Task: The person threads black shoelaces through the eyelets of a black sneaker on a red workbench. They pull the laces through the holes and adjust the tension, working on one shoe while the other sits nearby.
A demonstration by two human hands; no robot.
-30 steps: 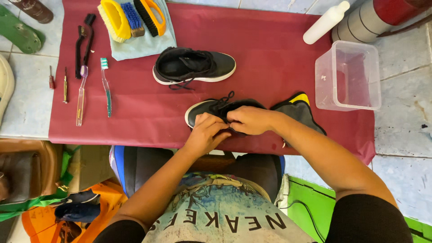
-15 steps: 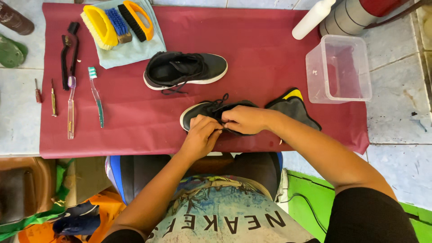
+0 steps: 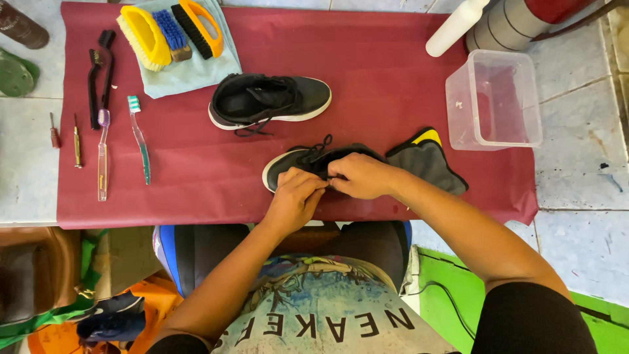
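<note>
Left hand point(image 3: 296, 196) and right hand point(image 3: 362, 176) meet at centre, both closed, fingers pinching the laces of the near black low-top sneaker with white sole point(image 3: 288, 167); exact grip on the lace hidden by knuckles. Sneaker lies on the dark red mat point(image 3: 393, 85) covering the worktop. At 3 o'clock of it, touching: grey cloth with yellow corner point(image 3: 426, 160). At 12 o'clock, apart: second black sneaker point(image 3: 272, 99). At 2 o'clock: clear plastic tub point(image 3: 493, 101). At 10 o'clock: two toothbrushes point(image 3: 139, 137).

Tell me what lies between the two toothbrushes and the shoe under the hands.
Head view: only bare red mat lies between the toothbrushes and the held black shoe.
</note>
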